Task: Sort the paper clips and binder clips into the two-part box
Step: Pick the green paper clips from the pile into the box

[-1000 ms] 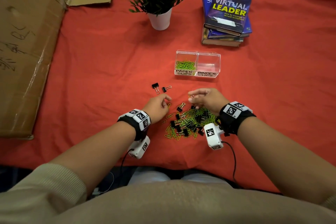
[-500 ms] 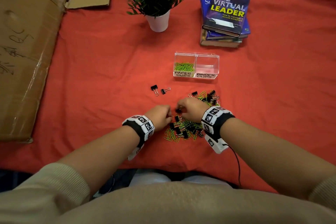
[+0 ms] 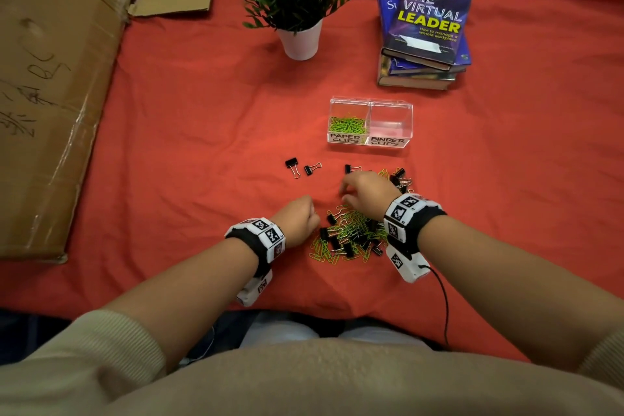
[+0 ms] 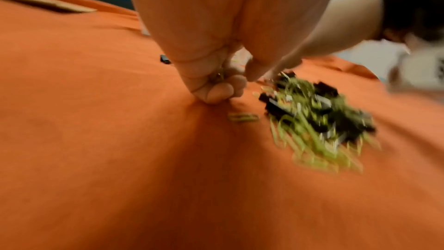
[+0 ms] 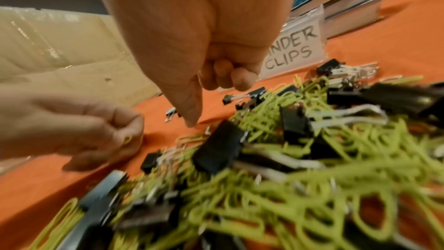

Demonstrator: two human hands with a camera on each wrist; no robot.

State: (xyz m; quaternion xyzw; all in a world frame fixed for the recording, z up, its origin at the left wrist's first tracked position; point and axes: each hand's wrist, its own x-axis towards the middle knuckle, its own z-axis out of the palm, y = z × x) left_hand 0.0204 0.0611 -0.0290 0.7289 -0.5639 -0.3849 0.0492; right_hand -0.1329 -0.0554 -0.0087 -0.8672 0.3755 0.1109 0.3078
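the pile (image 3: 351, 233) of green paper clips and black binder clips lies nearest on the red cloth (image 3: 189, 145). the left hand (image 3: 299, 218) sits just left of the pile, curled tight round a few green paper clips (one peeks out). the right hand (image 3: 366, 191) is over the pile's far side, one finger pointing down, the others curled, holding nothing. two binder clips (image 3: 302, 167) lie past the pile to the left. the two-part box (image 3: 369, 142) stands beyond the pile, with paper clips in its left part.

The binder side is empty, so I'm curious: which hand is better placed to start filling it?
Right, probably. The right hand hovers over the pile's far edge among binder clips, nearest the binder compartment; the left hand pinches a paper clip, farther away.
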